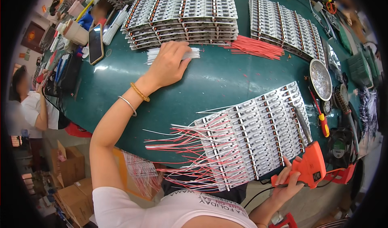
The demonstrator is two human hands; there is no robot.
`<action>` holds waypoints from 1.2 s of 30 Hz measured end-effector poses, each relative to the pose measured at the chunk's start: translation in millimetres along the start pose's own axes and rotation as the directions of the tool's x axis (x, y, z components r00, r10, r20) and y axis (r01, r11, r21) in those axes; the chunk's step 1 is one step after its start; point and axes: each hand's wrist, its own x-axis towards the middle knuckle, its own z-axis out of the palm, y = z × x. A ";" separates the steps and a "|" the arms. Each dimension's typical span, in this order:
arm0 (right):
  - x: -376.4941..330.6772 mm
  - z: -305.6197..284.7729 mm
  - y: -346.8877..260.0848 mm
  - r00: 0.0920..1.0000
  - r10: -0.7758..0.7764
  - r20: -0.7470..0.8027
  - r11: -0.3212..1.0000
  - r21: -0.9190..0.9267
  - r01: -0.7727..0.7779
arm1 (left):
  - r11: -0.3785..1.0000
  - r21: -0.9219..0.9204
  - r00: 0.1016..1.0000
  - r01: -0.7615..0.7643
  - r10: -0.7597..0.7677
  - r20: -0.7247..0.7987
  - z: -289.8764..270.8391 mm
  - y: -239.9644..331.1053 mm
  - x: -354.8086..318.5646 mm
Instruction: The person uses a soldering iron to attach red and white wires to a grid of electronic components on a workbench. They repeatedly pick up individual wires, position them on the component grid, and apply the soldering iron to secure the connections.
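The left hand covered part of the bundle of white wires, hiding its fingertips' grip. The right hand sat partly behind the orange soldering gun. The bench faded into dark fisheye corners, its far clutter blurred.

I see bright, even overhead light; white glare patches on the green desk toward 10 o'clock. Strong fisheye bending and black vignette at rim; edge detail soft.
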 end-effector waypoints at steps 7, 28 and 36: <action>-0.2 -3.1 1.6 1.000 -0.018 0.019 1.000 0.003 0.018 | 0.997 -0.006 0.997 0.076 -0.076 -0.001 -8.1 0.6 1.2; -5.2 -5.3 -2.2 0.999 -0.053 -0.001 0.998 -0.028 0.053 | 0.992 0.123 0.998 0.009 -0.002 -0.060 -22.9 -14.8 -0.2; -19.1 -25.9 -7.3 0.988 -0.137 -0.074 0.990 -0.029 0.135 | 0.970 0.242 0.995 0.026 -0.047 0.082 -45.6 -6.3 16.6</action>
